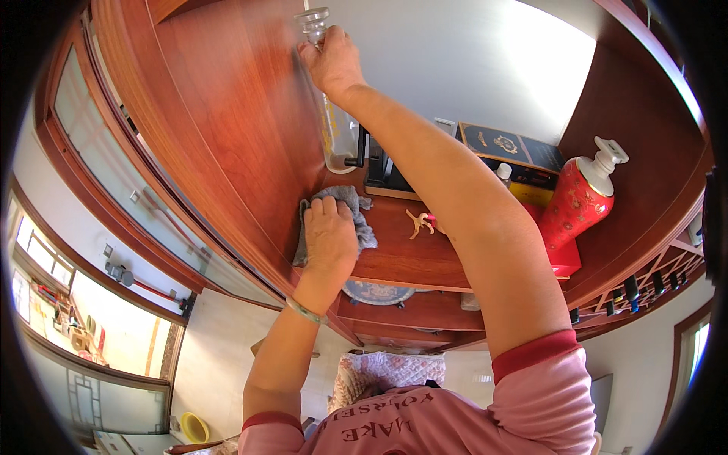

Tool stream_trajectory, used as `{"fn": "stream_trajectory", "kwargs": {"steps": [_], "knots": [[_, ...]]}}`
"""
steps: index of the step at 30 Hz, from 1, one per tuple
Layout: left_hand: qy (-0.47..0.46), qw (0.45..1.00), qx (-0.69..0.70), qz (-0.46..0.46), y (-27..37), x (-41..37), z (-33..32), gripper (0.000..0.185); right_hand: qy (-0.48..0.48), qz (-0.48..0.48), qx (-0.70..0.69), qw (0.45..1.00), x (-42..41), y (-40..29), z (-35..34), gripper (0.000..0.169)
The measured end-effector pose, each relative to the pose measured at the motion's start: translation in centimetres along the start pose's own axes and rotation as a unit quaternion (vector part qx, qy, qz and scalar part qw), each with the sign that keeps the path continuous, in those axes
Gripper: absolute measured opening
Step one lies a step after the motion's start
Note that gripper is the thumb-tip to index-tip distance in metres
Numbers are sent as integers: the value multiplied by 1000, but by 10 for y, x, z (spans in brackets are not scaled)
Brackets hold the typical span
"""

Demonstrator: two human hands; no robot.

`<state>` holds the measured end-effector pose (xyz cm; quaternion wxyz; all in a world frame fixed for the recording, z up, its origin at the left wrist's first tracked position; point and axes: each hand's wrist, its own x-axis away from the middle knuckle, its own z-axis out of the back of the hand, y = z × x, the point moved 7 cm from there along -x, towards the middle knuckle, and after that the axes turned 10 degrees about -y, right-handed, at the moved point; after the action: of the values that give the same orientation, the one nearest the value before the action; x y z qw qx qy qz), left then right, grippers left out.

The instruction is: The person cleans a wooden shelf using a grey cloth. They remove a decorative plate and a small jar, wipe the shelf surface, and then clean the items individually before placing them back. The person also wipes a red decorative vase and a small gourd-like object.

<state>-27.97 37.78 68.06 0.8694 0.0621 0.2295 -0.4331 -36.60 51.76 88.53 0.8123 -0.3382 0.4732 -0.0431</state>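
My right hand [335, 62] reaches up to the back left corner of a wooden cabinet and grips a tall clear glass bottle [340, 133] near its neck. Yellow markings run down the bottle, and a glass stopper [313, 21] tops it. Whether its base touches the shelf, I cannot tell. Lower down, my left hand [331, 230] presses a crumpled grey cloth [364, 227] onto the shelf [409, 259], against the left side panel. Part of the cloth is hidden under my fingers.
Beside the bottle stands a black device with a crank handle [359, 149]. My right forearm partly covers it. Further right are a dark decorated box [509, 142], a small white-capped bottle [504, 172] and a red patterned bottle [580, 199]. A small branched ornament [420, 223] lies mid-shelf. Below sits a decorated plate [380, 293].
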Motion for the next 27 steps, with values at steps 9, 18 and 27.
{"fn": "stream_trajectory", "kwargs": {"steps": [9,18,27], "knots": [[-67,991,118,5,-6,-14,-26,52,27,33,-42,998,-25,-21,6,43],[-203,965,165,7,-20,-97,-73,39,-8,-12,-28,999,-31,-7,10,45],[-252,949,188,25,-30,-116,-84,26,13,-10,-65,998,-33,7,14,43]]}}
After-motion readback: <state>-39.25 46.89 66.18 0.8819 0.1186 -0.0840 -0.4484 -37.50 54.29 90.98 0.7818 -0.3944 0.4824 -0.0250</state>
